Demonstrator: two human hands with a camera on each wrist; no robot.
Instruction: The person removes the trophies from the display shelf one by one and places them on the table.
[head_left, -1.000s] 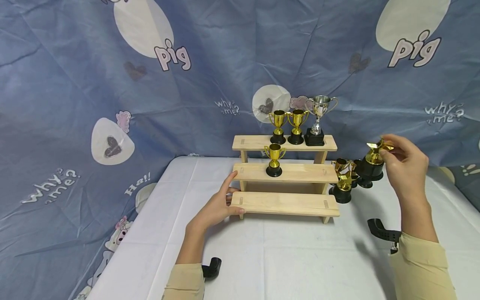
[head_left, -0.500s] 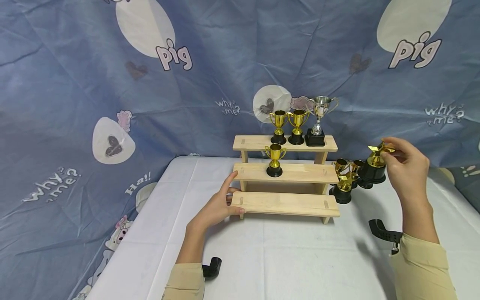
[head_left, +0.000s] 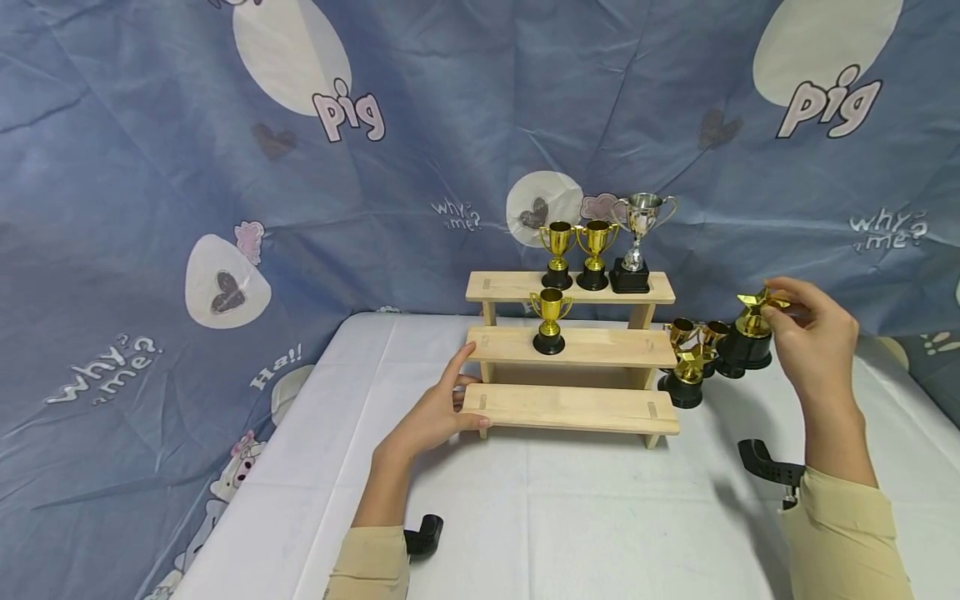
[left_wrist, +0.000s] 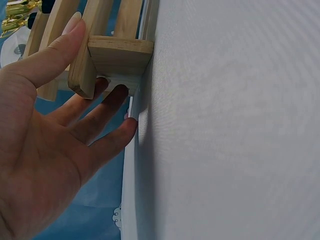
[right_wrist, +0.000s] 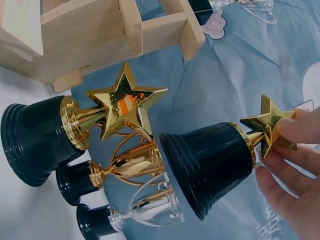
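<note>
At the far right of the table (head_left: 585, 517), the right hand (head_left: 817, 337) pinches a gold star trophy (right_wrist: 209, 162) by its star, holding it up off the cloth! Another star trophy (right_wrist: 37, 140) stands right of the wooden stand (head_left: 592, 408). Over left, the left hand (head_left: 427, 418) spreads its fingers, thumb touching the stand's bottom step.

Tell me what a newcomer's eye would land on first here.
Probably the silver trophy cup, near the right end of the top tier of the three-tier wooden stand, beside two smaller gold trophy cups. Next might be the black-based gold star trophy right of the stand, its star pinched in the person's right hand. The blue backdrop printed "pig" and "why me?" spreads behind everything.
</note>
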